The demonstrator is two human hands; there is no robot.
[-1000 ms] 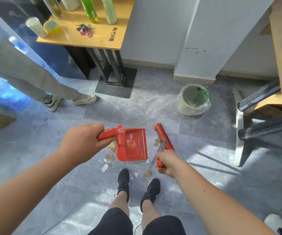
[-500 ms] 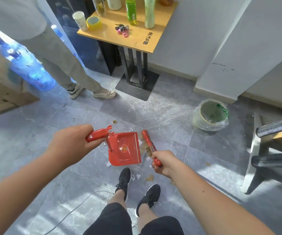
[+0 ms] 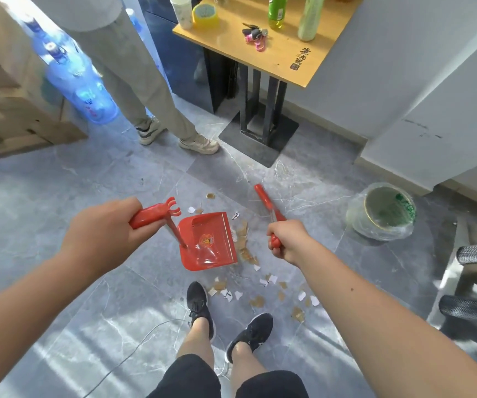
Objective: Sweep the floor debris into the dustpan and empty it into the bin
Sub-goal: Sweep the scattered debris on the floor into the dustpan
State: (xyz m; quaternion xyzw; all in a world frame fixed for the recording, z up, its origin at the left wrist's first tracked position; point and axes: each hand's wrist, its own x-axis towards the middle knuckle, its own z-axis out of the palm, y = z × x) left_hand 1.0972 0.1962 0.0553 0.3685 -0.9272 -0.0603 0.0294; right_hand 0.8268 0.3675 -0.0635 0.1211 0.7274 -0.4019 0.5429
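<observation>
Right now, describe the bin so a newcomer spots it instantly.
Start at the wooden table against the wall, then look right along the grey floor to the wall corner. The bin sits there: a small round pail lined with a clear plastic bag, the only open container on the floor.

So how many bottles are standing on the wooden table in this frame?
2 for sure: a green bottle near the table's back edge and a pale green bottle just right of it. The frame's top edge crops both, and may hide others.
</observation>
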